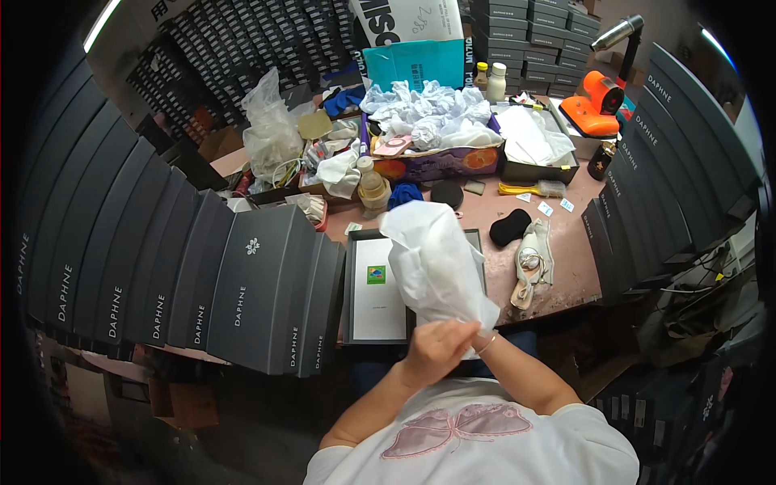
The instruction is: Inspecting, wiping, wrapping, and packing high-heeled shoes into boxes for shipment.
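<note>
Nearest the lens, at the lower centre of the frame, a white shirt with a pink butterfly (457, 426) is filling the foreground as two bare forearms are rising from it. Left hand (434, 349) is closing its fingers around the lower end of a sheet of white tissue paper (436, 263), which is standing up in a loose cone over the middle of the frame. Right hand (478, 343) is sitting almost wholly behind the paper (only the wrist and a thin bracelet are showing), so whether its fingers are wide or clamped cannot be told. Beneath the paper, an open dark box with a white card (378, 291) is lying on the pinkish worktop (570, 250). Just right of it, a pale shoe (532, 271) is lying beside a black pad (510, 227). Dark grey box lids (202, 275) are fanning across the left of the frame. At the upper right, an orange device (594, 103) is sitting on the worktop.
</note>
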Demonstrator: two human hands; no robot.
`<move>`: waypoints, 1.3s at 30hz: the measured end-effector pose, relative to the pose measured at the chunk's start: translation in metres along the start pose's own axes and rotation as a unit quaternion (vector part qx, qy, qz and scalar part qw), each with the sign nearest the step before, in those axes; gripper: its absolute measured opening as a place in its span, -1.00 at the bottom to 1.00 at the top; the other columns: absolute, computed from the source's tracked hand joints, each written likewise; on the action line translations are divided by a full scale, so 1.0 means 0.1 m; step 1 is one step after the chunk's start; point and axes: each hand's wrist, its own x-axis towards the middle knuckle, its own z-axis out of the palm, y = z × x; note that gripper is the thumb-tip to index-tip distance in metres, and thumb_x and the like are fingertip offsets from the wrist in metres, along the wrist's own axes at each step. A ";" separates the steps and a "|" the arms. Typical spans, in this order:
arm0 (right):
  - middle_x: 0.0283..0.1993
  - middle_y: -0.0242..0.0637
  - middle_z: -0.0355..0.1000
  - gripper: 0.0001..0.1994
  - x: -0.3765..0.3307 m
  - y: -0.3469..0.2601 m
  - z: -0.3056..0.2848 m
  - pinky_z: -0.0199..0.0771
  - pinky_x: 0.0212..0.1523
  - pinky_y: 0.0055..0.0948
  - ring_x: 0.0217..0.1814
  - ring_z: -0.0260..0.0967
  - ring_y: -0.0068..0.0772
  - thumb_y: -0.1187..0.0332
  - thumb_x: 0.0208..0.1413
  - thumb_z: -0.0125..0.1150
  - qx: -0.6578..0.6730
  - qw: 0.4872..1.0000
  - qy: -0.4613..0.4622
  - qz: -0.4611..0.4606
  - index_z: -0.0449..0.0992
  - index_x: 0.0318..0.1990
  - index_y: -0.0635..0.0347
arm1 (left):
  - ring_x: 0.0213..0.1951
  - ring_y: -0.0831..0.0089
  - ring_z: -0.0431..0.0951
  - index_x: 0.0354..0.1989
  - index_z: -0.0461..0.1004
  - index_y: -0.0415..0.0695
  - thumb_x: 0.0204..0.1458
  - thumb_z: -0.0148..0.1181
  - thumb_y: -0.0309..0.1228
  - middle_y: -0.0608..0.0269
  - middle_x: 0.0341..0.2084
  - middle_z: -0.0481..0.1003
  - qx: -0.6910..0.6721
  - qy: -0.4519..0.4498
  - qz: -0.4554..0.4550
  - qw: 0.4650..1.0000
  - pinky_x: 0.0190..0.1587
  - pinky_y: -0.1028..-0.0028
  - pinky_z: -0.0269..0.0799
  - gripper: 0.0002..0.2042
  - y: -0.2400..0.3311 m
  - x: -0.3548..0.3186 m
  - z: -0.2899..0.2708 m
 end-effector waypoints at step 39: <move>0.04 -0.22 0.38 -0.47 -0.57 -0.30 -1.55 0.45 0.03 -0.31 0.03 0.41 -0.33 0.43 0.02 0.22 0.460 0.779 0.277 0.324 0.24 0.18 0.27 | -0.54 0.53 0.49 0.08 0.35 -0.18 0.15 0.05 -0.46 0.22 -0.48 0.47 -0.236 -0.173 -0.393 0.871 -0.44 0.51 0.45 -0.69 -1.93 0.51 1.04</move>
